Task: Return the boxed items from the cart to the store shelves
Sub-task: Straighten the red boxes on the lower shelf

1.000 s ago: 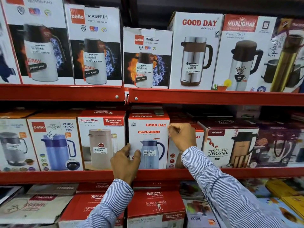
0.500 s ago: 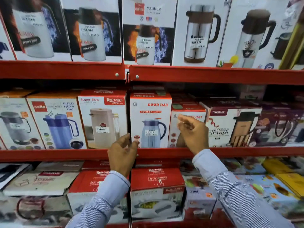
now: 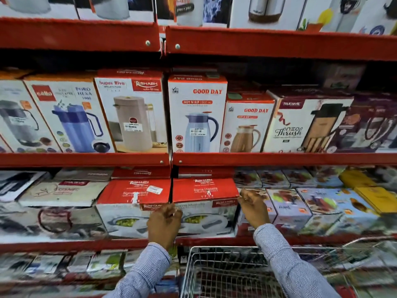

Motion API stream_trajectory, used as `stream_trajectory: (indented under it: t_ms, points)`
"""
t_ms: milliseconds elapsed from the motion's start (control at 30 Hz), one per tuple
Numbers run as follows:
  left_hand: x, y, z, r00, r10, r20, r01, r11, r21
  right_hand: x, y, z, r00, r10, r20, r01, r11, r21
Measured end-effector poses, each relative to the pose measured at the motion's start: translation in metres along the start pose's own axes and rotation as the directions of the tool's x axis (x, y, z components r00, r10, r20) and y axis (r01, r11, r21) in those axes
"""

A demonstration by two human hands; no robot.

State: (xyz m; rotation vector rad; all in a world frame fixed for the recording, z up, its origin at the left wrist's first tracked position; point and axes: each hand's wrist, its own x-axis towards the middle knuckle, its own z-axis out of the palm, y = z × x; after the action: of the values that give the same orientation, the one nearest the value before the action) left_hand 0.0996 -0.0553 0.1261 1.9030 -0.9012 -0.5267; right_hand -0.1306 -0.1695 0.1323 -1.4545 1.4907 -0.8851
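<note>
A white and orange Good Day flask box (image 3: 197, 114) stands upright on the middle red shelf (image 3: 279, 159), between a Rishabh Super Riva box (image 3: 132, 112) and a shorter Good Day box (image 3: 247, 123). My left hand (image 3: 164, 222) and my right hand (image 3: 253, 208) hang lower, in front of the Rishabh Sigma Marbella boxes (image 3: 205, 203) one shelf down. Both hands hold nothing, with fingers loosely curled and apart. The wire cart (image 3: 236, 274) sits below my hands at the bottom of the view; its inside is blurred.
More flask boxes fill the top shelf (image 3: 279, 44). A Cello Puro Hexa box (image 3: 68, 117) and a Trueware box (image 3: 305, 121) flank the middle row. Flat boxes (image 3: 322, 203) crowd the lower shelf on both sides.
Both hands let go of the tall Good Day box and dropped down from the middle shelf toward the cart. The view tilted downward, and the cart came into sight.
</note>
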Motion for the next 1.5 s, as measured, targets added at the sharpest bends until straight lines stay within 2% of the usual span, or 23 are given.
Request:
stream_trajectory:
  t_ms: [367,633,1100,1500]
  points:
    - [-0.007,-0.005,0.006,0.999,-0.001,0.038,0.003,0.999,-0.049,-0.008,0.005,0.006,0.996,0.043,0.078,-0.049,0.996,0.079]
    - [-0.001,0.002,0.004,0.996,0.002,0.093,0.002,0.999,-0.051,-0.016,0.012,-0.001,0.997,0.045,0.058,-0.047,0.999,0.024]
    - [-0.003,0.004,0.003,0.997,0.015,0.070,-0.014,1.000,-0.012,-0.027,0.010,-0.006,0.999,-0.002,0.034,0.003,1.000,-0.025]
    - [-0.007,0.011,0.003,0.998,-0.022,0.065,0.022,1.000,0.013,-0.024,0.011,-0.009,0.995,0.002,0.100,-0.003,1.000,0.008]
